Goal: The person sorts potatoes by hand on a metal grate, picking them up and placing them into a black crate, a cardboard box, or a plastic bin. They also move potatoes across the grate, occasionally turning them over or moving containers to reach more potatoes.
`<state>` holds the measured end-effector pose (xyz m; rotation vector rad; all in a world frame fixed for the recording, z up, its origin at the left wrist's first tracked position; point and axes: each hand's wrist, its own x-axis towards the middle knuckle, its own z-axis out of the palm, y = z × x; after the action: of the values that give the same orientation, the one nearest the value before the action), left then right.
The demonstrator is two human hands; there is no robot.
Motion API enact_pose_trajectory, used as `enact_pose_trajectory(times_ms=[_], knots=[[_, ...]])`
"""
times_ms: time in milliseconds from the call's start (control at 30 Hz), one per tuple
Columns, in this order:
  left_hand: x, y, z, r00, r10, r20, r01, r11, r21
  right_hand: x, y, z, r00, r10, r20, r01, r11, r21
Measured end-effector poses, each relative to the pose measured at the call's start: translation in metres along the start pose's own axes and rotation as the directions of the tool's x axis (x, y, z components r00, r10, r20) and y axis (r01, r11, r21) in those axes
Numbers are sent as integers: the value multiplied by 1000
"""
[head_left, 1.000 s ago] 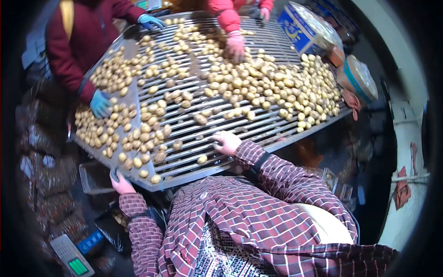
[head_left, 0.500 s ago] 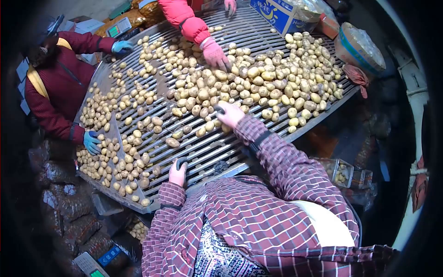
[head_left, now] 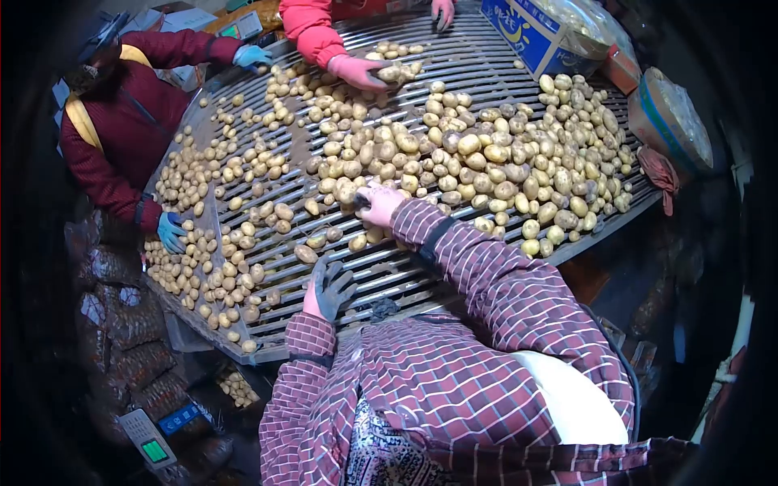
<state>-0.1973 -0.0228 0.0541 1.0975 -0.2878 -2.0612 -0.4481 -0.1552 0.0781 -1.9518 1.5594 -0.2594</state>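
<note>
My right hand (head_left: 378,203), in a pink glove with dark fingertips, reaches to the near edge of a heap of potatoes (head_left: 494,150) on a slatted metal table. Its fingers are bent around a potato (head_left: 347,192) there; the fingertips are partly hidden. My left hand (head_left: 328,290), gloved with a grey palm, hovers over the near slats with its fingers spread and nothing in it. A few loose potatoes (head_left: 305,253) lie just beyond it.
Across the slatted table (head_left: 405,279), a pink-gloved hand (head_left: 358,73) holds potatoes. At left, a person in maroon has blue-gloved hands (head_left: 171,233) by smaller potatoes. A blue carton (head_left: 531,36) and a tub (head_left: 668,121) stand far right. A scale (head_left: 147,438) sits lower left.
My right hand has moved left along the heap's near edge. My left hand has lifted and spread its fingers. The pink-gloved hand has moved back with potatoes, and the view has shifted slightly.
</note>
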Motion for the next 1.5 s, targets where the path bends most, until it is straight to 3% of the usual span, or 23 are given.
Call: enact_pose_trajectory(times_ms=[133, 200, 267, 333, 467, 600, 633, 700, 733, 767, 800, 867, 967, 1000, 1067, 1133, 1167, 1233, 1267, 1333, 1400, 1433, 1500], knots=[[11, -2, 7, 998, -14, -55, 15, 1000, 23, 15, -8, 14, 941, 109, -320, -100, 994, 45], [8, -3, 8, 994, -5, -108, 6, 1000, 15, 36, -9, 8, 928, 10, -372, -17, 1000, -15], [11, -4, 1, 992, 47, -118, -43, 998, 35, 49, -20, -6, 963, -48, -264, -6, 980, -198], [12, 1, 2, 990, 87, -115, -83, 996, 45, 53, -27, -5, 994, -110, 2, 101, 901, -421], [20, 17, 9, 982, 139, -130, -139, 990, 11, 41, -25, -5, 996, -22, -88, 1, 974, -227], [51, 25, -2, 980, 162, -112, -153, 985, 85, -7, -16, -19, 993, 3, 117, 39, 935, -353], [67, 28, -5, 973, 200, -114, -167, 955, 244, -19, -14, -13, 999, -41, 13, 43, 944, -328], [101, 31, 5, 913, 407, -36, -305, 739, 601, -39, -3, -16, 998, -10, 56, 25, 961, -274], [114, 34, 20, 836, 543, 77, -404, 514, 757, -52, 2, -16, 998, -50, 25, 54, 968, -245], [122, 39, 33, 694, 675, 250, -407, 81, 910, -59, 15, -6, 995, -98, -34, 86, 960, -265], [137, 43, 45, 616, 673, 409, -412, -168, 896, -72, 19, -2, 972, -191, -139, 147, 949, -280], [138, 53, 86, 808, 455, 375, -212, -369, 905, -96, 14, -5, 997, -72, 15, 73, 987, -146], [148, 52, 114, 921, 359, 151, 50, -494, 868, -131, 29, 11, 976, -48, -213, 77, 988, 134], [154, 54, 117, 925, 367, 96, 101, -481, 871, -140, 33, 13, 975, 20, -223, 49, 954, 297], [164, 52, 96, 852, 473, 227, -66, -333, 941, -155, 45, 16, 971, 155, -184, -54, 885, 462], [131, 54, 98, 694, 626, 356, -268, -234, 935, -162, 40, 8, 940, 339, 33, -199, 466, 862], [116, 51, 87, 813, 540, 216, -364, 182, 914, -161, 52, 24, 948, 318, -4, -104, 324, 940], [82, 39, 70, 969, 228, 91, -245, 885, 397, -152, 16, 8, 941, 338, 23, -176, 430, 886], [64, 29, 64, 990, 64, 122, -61, 998, -26, -144, -2, 4, 937, 347, 37, -213, 483, 849], [38, 2, 34, 952, 189, 241, -237, 953, 190, -128, -27, 25, 966, -25, -256, 161, 835, 526], [23, -12, 17, 927, 222, 302, -314, 900, 302, -122, -62, 9, 967, -249, -49, 237, 816, 528], [14, -10, 20, 932, 207, 299, -301, 899, 318, -114, -59, 2, 960, -190, 207, 66, 867, 493], [-14, 7, 31, 986, 70, 154, -94, 984, 154, -92, -36, -9, 997, 28, -71, -9, 965, 263]])
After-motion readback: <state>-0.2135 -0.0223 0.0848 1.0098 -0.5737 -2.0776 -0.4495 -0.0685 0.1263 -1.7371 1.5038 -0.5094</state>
